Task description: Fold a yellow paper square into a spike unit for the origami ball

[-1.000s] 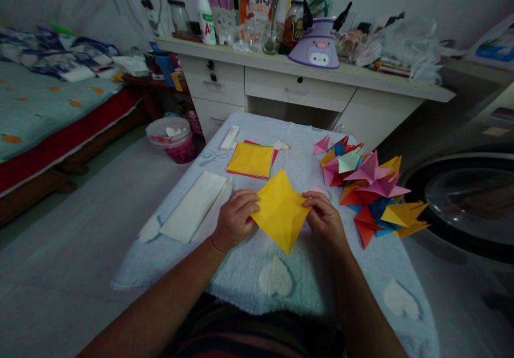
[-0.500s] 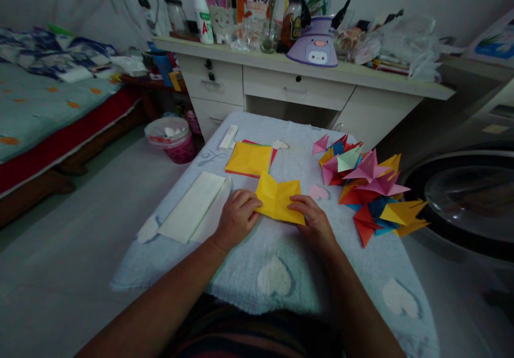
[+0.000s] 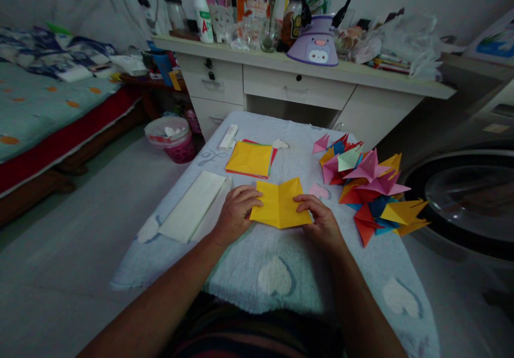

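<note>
A creased yellow paper sheet (image 3: 280, 203) lies folded into a rectangle on the pale blue cloth-covered table (image 3: 281, 272). My left hand (image 3: 235, 212) pinches its left edge with curled fingers. My right hand (image 3: 321, 219) grips its right edge the same way. Just beyond the sheet sits a stack of coloured square papers (image 3: 251, 159) with yellow on top. To the right lies a pile of several folded pointed paper pieces (image 3: 371, 192) in pink, yellow, red and blue.
A folded white cloth (image 3: 195, 205) lies left of my hands, and a small white tube (image 3: 228, 136) rests at the far left. A cluttered white desk (image 3: 297, 82) stands behind the table, a pink bin (image 3: 173, 138) on the floor, a bed (image 3: 44, 111) at left.
The yellow sheet was held up as an open diamond; it has been folded in half and brought down flat onto the table, both hands staying on its edges.
</note>
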